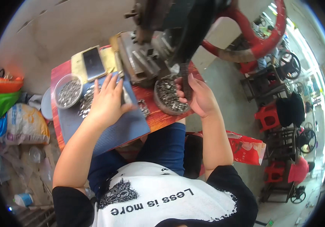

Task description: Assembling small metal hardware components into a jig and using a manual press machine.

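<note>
My left hand (108, 99) lies palm down with its fingers spread, over a pile of small shiny metal parts (86, 103) on a blue ribbed mat (126, 128). Its palm hides part of that pile. On the right, my right hand (202, 97) curls its fingers around the dark ribbed handle (185, 80) of a hand press (147, 62). Just left of this hand, a clear round tub (173, 110) holds many small metal pieces. Another clear tub (61, 103) of silvery pieces stands left of my left hand. A few loose parts (144, 107) lie between the mat and the right tub.
A phone (93, 62) rests on yellow paper at the table's back. The press's red wheel (251, 49) arches over the upper right. Bags (24, 123) crowd the floor at left; a red bag (244, 147) is right of my legs. Red stools (267, 117) and other presses stand farther right.
</note>
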Action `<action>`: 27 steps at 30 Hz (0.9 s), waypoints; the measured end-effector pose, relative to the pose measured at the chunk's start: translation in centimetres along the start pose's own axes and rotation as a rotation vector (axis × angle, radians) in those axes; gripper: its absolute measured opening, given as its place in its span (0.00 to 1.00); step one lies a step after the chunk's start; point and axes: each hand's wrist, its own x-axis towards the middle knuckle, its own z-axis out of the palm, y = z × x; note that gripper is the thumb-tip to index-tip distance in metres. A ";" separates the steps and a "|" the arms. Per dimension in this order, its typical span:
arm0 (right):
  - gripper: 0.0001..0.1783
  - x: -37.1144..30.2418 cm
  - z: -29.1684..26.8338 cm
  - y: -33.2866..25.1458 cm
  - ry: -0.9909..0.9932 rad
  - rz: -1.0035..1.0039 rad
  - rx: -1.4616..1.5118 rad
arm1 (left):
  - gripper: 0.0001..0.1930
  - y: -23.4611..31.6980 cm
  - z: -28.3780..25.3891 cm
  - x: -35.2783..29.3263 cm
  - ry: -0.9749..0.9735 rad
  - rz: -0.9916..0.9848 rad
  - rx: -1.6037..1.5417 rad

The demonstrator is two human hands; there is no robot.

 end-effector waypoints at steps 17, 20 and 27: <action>0.15 1.7 14.0 10.2 -0.508 -0.616 -1.234 | 0.06 -7.1 -2.0 -11.5 0.048 -0.328 -0.546; 0.15 1.6 14.3 10.6 -0.484 -0.641 -1.245 | 0.06 -6.8 -1.6 -11.6 0.005 -0.289 -0.458; 0.15 1.7 14.9 10.5 -0.499 -0.634 -1.321 | 0.07 -6.9 -1.3 -11.2 -0.022 -0.283 -0.406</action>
